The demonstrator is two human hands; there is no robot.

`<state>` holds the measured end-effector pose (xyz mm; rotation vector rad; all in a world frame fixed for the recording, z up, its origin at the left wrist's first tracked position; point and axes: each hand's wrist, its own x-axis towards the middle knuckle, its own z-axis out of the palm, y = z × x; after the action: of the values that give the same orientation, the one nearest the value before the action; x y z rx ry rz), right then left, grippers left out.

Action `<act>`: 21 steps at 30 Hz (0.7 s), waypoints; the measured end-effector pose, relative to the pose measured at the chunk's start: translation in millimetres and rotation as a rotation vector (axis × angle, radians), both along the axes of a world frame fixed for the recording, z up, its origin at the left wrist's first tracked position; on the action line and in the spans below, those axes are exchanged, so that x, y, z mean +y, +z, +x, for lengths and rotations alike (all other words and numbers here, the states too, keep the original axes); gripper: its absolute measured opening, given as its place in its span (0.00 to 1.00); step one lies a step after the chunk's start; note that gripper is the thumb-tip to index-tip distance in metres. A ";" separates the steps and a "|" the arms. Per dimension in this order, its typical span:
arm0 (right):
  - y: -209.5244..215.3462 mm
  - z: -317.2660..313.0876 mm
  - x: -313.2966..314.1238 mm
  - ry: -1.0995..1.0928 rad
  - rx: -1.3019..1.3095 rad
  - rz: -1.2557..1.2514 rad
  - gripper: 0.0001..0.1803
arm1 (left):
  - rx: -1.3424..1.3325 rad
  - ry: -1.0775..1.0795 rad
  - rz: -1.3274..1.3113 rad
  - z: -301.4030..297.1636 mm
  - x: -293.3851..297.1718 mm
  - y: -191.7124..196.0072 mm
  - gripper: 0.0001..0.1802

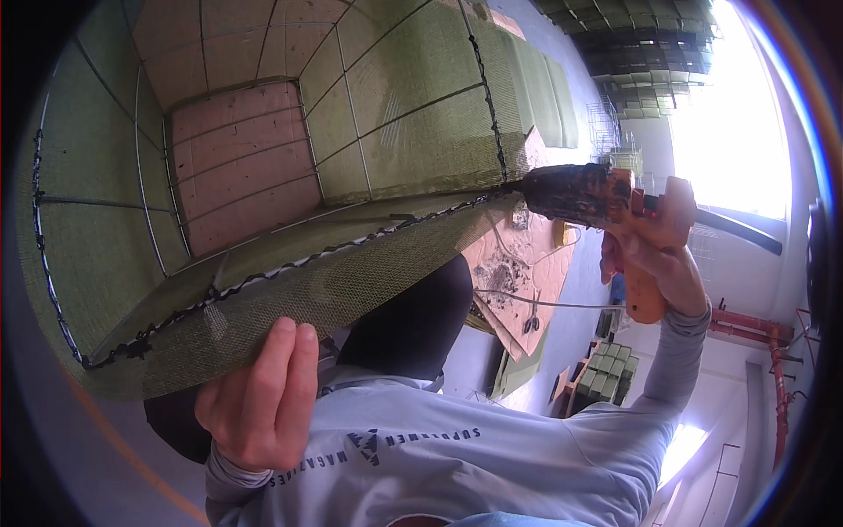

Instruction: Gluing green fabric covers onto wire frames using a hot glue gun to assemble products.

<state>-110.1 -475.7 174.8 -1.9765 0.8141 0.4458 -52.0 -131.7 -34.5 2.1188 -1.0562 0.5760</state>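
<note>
Both hands working one seam, seen from the head camera: left hand pinching the near edge of the green mesh wire cage, right hand clamping the orange binding tool, nose meeting the stitched edge running lengthwise, lower left to upper right.

Orange glue gun against mesh cage

Light source: blown-out window, right side.
Glare: purple fringing along right rim.
Edges: fisheye bending, black vignette.
Focus: mostly sharp.
</note>
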 end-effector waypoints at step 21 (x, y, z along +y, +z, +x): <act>2.7 21.3 5.9 0.156 0.077 -0.062 0.07 | -0.004 0.021 -0.024 2.4 -1.6 -0.4 0.11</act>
<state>-88.9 -469.8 177.5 -2.0996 0.7319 0.5977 -49.6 -133.3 -34.9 2.1110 -1.0260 0.6004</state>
